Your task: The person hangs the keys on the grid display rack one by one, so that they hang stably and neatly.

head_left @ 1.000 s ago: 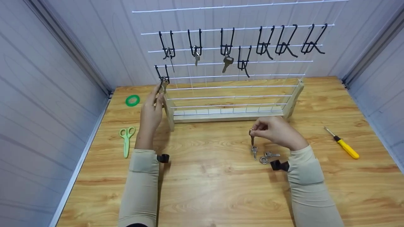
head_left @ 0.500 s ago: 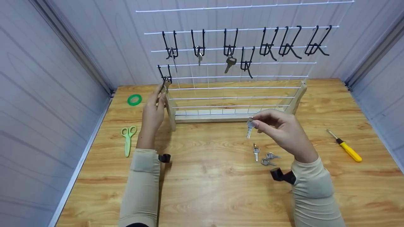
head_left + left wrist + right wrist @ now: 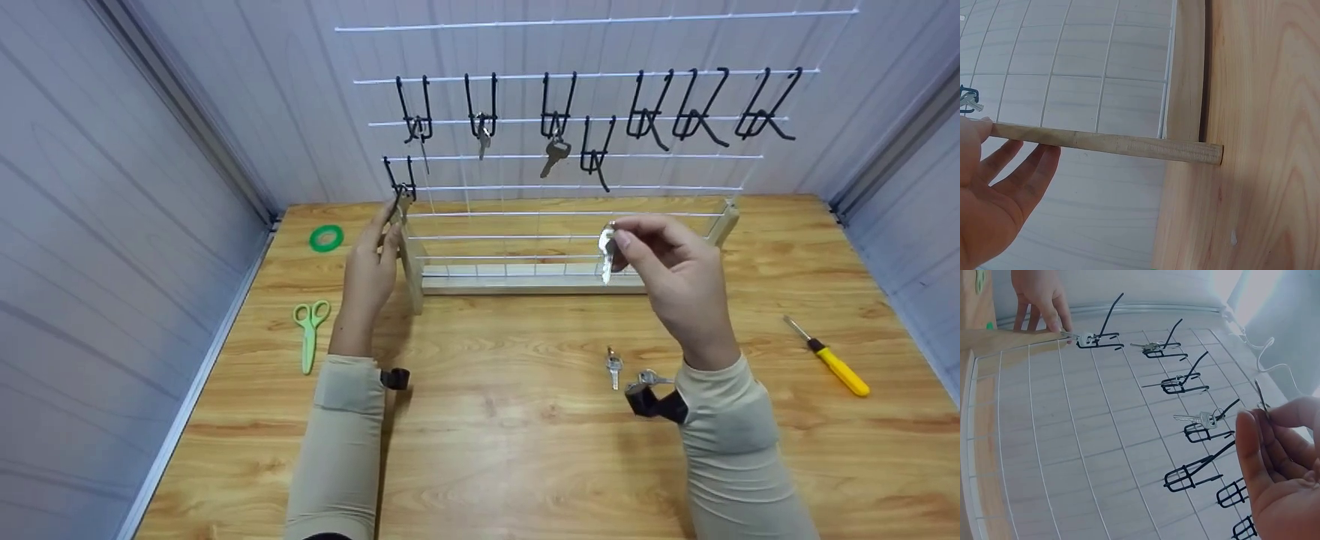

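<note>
My right hand point(image 3: 679, 289) pinches a silver key point(image 3: 606, 256) by its top between thumb and fingertips, raised in front of the wire rack's lower rows. In the right wrist view the held key point(image 3: 1262, 396) is seen nearly edge-on, with black hooks point(image 3: 1179, 478) beyond it. My left hand point(image 3: 370, 259) holds the rack's left wooden post point(image 3: 1129, 145), thumb on one side and fingers on the other. Close to its fingertips, a key point(image 3: 1085, 339) hangs on the lowest left hook. More keys point(image 3: 556, 155) hang on the upper hooks; several hooks to the right point(image 3: 646, 120) carry none.
On the wooden table point(image 3: 487, 450) lie a silver key point(image 3: 614, 371) and another key point(image 3: 654, 377), partly hidden by the right wrist's camera mount point(image 3: 652, 403). Green scissors point(image 3: 309, 336) and a green tape roll point(image 3: 326, 238) are at left, a yellow-handled screwdriver point(image 3: 836, 366) at right.
The right hand has lifted a key from the group on the table, up and toward the rack. My left hand stays at the left post. The head view has shifted slightly.
</note>
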Tool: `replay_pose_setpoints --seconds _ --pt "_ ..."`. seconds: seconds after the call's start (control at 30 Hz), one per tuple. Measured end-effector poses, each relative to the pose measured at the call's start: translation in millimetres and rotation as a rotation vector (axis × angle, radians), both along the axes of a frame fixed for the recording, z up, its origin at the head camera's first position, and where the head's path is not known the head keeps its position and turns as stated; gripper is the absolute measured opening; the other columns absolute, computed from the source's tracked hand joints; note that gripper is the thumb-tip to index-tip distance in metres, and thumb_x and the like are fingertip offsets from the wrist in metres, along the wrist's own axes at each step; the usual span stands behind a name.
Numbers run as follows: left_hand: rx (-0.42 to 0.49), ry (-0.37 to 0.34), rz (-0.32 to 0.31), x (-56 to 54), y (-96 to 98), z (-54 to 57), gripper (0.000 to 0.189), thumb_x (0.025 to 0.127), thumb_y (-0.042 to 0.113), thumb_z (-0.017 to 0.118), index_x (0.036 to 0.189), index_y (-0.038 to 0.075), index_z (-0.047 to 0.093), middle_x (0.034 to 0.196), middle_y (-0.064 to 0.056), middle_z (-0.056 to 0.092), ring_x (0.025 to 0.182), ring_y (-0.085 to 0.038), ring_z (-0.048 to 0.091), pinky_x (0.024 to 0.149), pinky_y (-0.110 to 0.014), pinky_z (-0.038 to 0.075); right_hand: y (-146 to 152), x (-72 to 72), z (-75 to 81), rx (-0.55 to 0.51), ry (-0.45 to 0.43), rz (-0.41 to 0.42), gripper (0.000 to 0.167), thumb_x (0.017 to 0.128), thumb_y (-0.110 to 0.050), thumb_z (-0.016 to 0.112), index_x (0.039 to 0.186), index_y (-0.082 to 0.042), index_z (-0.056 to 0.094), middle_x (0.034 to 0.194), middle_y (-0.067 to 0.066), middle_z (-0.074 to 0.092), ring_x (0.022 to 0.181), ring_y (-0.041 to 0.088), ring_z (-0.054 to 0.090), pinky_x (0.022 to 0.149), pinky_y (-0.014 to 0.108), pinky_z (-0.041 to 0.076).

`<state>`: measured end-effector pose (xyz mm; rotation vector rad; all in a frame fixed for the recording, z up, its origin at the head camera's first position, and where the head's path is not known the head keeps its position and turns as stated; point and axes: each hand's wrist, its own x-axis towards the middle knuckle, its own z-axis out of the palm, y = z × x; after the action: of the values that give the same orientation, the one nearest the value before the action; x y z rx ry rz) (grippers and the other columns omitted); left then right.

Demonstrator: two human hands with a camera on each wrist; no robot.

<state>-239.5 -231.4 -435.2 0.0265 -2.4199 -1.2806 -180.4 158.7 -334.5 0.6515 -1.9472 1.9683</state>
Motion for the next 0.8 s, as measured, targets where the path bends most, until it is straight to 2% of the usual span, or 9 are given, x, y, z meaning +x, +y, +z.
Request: replay_pose_setpoints --seconds 0.13,0.37,0.5,0.67,0.8 --pt "-0.011 0.001 -0.001 -0.2 0.0 -0.1 0.049 0.114 0.04 0.046 0.163 0.035 0.045 0.165 -0.012 0.051 0.136 -0.039 0.066 0.105 -0.048 0.064 -5.0 -9.0 5.3 -0.034 0.001 -0.018 0.015 0.102 -0.002 0.069 0.114 0.008 0.073 0.096 0.006 0.077 0.078 0.014 0.07 0.073 0.022 0.064" --pt "-0.003 0.008 -0.007 -1.2 -0.1 -1.0 0.048 0.115 0.038 0.046 0.163 0.033 0.046 0.164 -0.014 0.051 0.136 -0.04 0.066 0.105 -0.049 0.064 -8.8 -24.5 8.2 -0.013 -0.026 -0.067 0.014 0.103 -0.003 0.069 0.116 0.0 0.072 0.099 0.006 0.077 0.08 0.015 0.07 0.074 0.023 0.065" --pt "-0.005 0.01 -0.009 -0.3 0.1 -1.6 0.048 0.115 0.037 0.046 0.163 0.032 0.046 0.164 -0.013 0.051 0.135 -0.04 0.066 0.104 -0.048 0.065 -9.5 -29.4 8.2 0.017 -0.024 -0.094 0.013 0.104 -0.003 0.068 0.116 -0.004 0.072 0.101 0.004 0.076 0.081 0.014 0.07 0.074 0.022 0.065" --pt "-0.006 0.029 -0.01 0.8 -0.2 -1.3 0.048 0.115 0.034 0.047 0.163 0.029 0.046 0.163 -0.014 0.053 0.133 -0.036 0.069 0.099 -0.046 0.067 -10.9 -34.3 6.7 0.01 -0.036 -0.09 0.012 0.104 -0.003 0.067 0.114 -0.006 0.072 0.099 0.002 0.075 0.079 0.013 0.069 0.073 0.021 0.065" --pt "-0.005 0.039 -0.008 1.1 -0.9 -1.1 0.048 0.115 0.033 0.048 0.163 0.029 0.047 0.161 -0.015 0.054 0.133 -0.036 0.069 0.098 -0.046 0.067 -11.9 -37.3 6.1 0.04 -0.046 -0.093 0.014 0.105 -0.005 0.067 0.118 -0.004 0.071 0.1 0.001 0.074 0.081 0.014 0.069 0.074 0.022 0.065"
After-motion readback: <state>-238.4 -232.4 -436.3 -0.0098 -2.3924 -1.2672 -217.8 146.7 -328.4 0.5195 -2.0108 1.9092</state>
